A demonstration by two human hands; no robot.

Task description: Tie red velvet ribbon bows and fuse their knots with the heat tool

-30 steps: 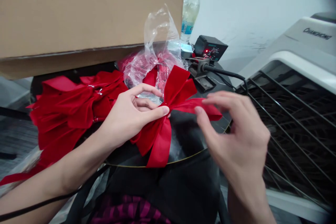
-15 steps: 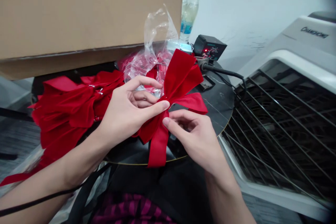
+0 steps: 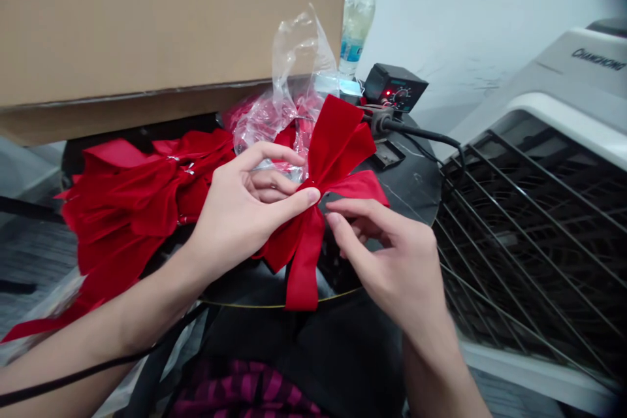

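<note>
White wall (image 3: 465, 6) behind, evenly lit. Round black worktop (image 3: 416, 176) in the middle, big cardboard box (image 3: 147, 19) over its far left, white cooler (image 3: 563, 104) with dark grille just right, grey floor (image 3: 24, 255) at left.

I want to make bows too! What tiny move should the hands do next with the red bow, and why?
Probably the right hand should pinch the red bow at its middle. The left hand pinches that middle, and the right fingers sit just beside it, not clearly gripping anything.

Matt red velvet bow (image 3: 333, 163), crinkled clear plastic bag (image 3: 294, 72), brown cardboard box (image 3: 161, 19).
</note>
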